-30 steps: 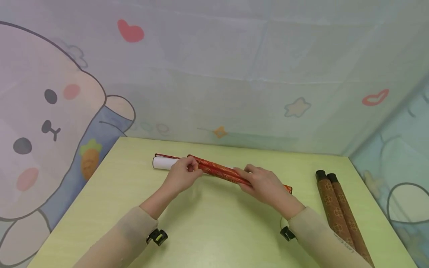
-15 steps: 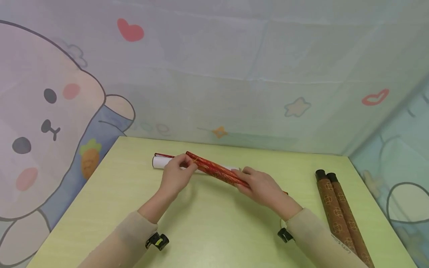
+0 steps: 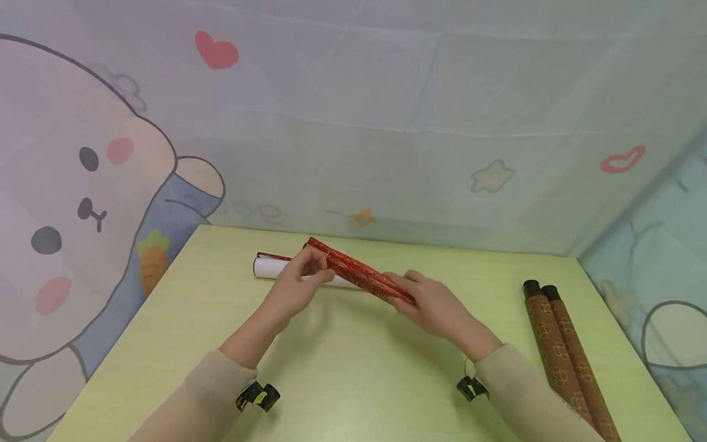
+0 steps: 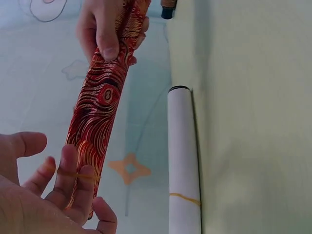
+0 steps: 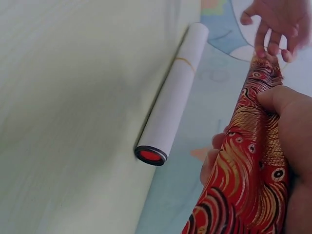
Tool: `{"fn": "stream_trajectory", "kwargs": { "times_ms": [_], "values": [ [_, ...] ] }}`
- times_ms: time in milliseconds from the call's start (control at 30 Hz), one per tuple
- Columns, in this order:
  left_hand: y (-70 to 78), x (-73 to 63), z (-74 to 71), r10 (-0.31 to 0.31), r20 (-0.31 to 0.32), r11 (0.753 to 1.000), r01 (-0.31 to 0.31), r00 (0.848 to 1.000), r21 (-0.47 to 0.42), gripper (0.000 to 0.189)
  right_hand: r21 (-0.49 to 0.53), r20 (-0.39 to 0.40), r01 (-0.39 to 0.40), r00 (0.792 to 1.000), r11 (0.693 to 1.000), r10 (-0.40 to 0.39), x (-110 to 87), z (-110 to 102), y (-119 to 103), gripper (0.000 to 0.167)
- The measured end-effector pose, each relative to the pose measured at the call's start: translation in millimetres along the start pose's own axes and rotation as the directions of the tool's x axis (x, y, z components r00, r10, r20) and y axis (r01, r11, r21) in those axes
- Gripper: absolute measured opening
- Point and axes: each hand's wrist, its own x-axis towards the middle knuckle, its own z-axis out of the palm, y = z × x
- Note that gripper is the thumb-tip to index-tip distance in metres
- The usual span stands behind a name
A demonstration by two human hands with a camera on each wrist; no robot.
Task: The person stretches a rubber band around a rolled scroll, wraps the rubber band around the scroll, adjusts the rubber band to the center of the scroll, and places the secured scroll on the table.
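My right hand (image 3: 431,304) grips a red-and-gold patterned roll (image 3: 361,271) around its near end, thumb on top in the left wrist view. Held at a slant, the roll points up and left. At the far end is my left hand (image 3: 293,285), its thumb apart from its loosely bent fingers (image 4: 64,180). Those fingertips lie right at the roll, where a thin yellowish rubber band (image 4: 78,174) crosses it. Behind the hands, a white roll (image 4: 183,131) lies on the table with its own rubber band (image 5: 186,62) around it.
Two brown patterned rolls (image 3: 560,350) with black ends lie side by side on the right of the yellow-green table (image 3: 353,380). A thin red strip (image 3: 272,255) shows behind the white roll. A printed cloth backdrop (image 3: 353,110) stands along the table's back edge.
The red roll's left end has risen and tilts more steeply. The left thumb and fingers, close together before, now stand apart. The right hand keeps its grip.
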Motion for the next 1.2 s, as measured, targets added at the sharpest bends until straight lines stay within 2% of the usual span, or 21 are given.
{"fn": "stream_trajectory", "kwargs": {
  "times_ms": [67,200,533,767,900,1067,1200],
  "values": [
    [1.6,0.3,-2.2,0.015,0.049,1.0,-0.016,0.999,0.018,0.012,0.026,-0.004,-0.006,1.0,1.0,0.006,0.8,-3,1,0.045],
    [2.7,0.5,-4.8,0.0,0.085,0.999,-0.003,0.996,0.039,0.016,0.066,0.001,-0.005,1.0,0.998,0.005,1.8,-6,3,0.045],
    [1.0,-2.8,-1.7,0.041,0.101,0.993,-0.051,0.994,0.103,0.028,0.126,-0.018,-0.022,1.0,0.992,0.024,0.7,-11,7,0.047],
    [0.0,-4.8,-1.7,0.07,0.148,0.989,-0.088,0.986,0.115,0.031,0.151,-0.024,-0.03,0.999,0.988,0.033,1.9,-12,9,0.046],
    [-2.0,-6.8,-4.4,0.098,0.191,0.986,-0.121,0.977,0.115,0.033,0.172,-0.014,-0.034,0.999,0.985,0.036,2.5,-12,9,0.046],
    [-2.1,-5.2,-11.0,0.155,0.253,0.975,-0.189,0.955,0.115,0.039,0.226,0.013,-0.051,0.999,0.973,0.05,4.1,-14,10,0.046],
    [0.5,-2.2,-15.8,0.162,0.288,0.975,-0.198,0.944,0.101,0.044,0.286,0.055,-0.083,0.996,0.955,0.07,5.4,-16,11,0.046]
  ]
}}
